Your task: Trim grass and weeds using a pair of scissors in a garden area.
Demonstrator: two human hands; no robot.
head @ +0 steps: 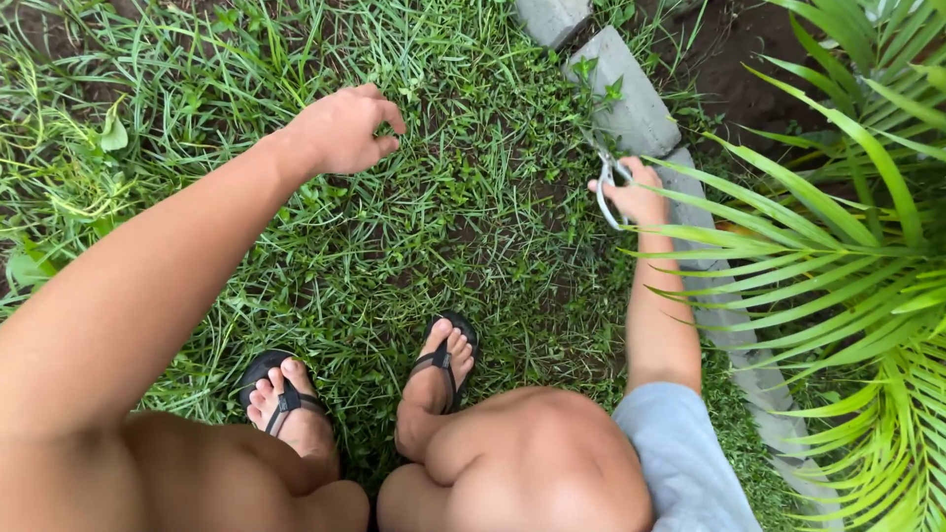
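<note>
Knees [532, 453] bent, right hand [639, 195] grips scissors [606, 187] over grass [473, 197].

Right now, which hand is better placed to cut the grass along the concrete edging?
The right hand, likely. It holds the scissors by the handles, right beside the concrete edging blocks, where grass meets them. The left hand hovers loosely curled and empty over open grass, farther from the edging.

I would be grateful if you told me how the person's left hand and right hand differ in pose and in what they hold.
The left hand is empty, fingers loosely curled above the grass; the right hand grips the pale loop handles of scissors. The left hand is out over the lawn; the right hand is beside the grey concrete edging. Both are bare.
</note>
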